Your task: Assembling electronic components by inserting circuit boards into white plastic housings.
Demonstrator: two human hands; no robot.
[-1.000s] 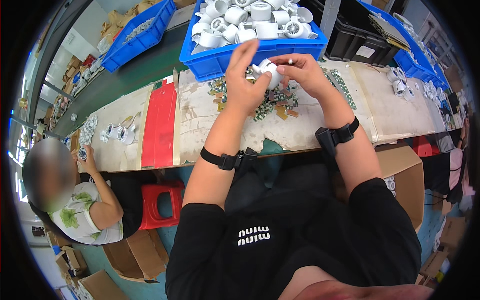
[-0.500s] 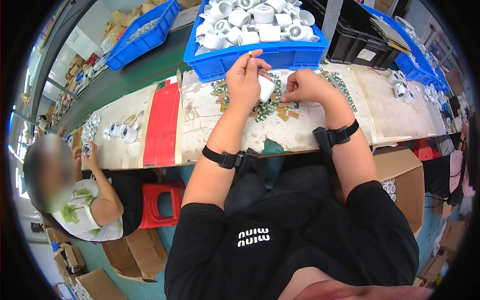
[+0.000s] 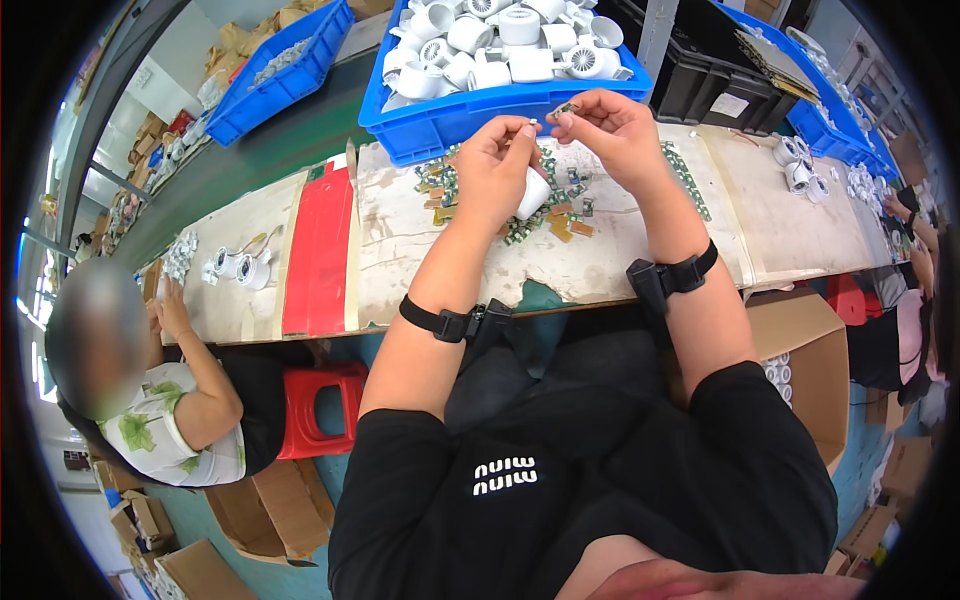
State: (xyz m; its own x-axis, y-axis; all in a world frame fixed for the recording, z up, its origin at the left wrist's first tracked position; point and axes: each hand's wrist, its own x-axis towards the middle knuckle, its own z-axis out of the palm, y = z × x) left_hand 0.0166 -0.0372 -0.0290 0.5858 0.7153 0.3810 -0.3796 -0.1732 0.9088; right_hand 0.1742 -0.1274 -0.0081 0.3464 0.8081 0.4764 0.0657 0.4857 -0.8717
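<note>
Right now, the left hand [image 3: 490, 175] curls around a smooth white part [image 3: 533, 195] – it sits under the thumb, at 6 o'clock from the thumb tip. That thumb and a finger also pinch a tiny white bit [image 3: 533, 122], too small to tell what it is. The right hand [image 3: 618, 140] pinches a little green board [image 3: 567, 109] in its fingertips. The 2 hands are very near each other.

From the hands, a messy pile of little boards [image 3: 560, 217] lies at 6 o'clock on the table [image 3: 400, 275]. A blue bin [image 3: 420, 137] full of white parts [image 3: 520, 27] is at 12 o'clock. A black bin [image 3: 690, 95] is between 2 and 3 o'clock – and a person [image 3: 205, 400] sits at 8 o'clock.
</note>
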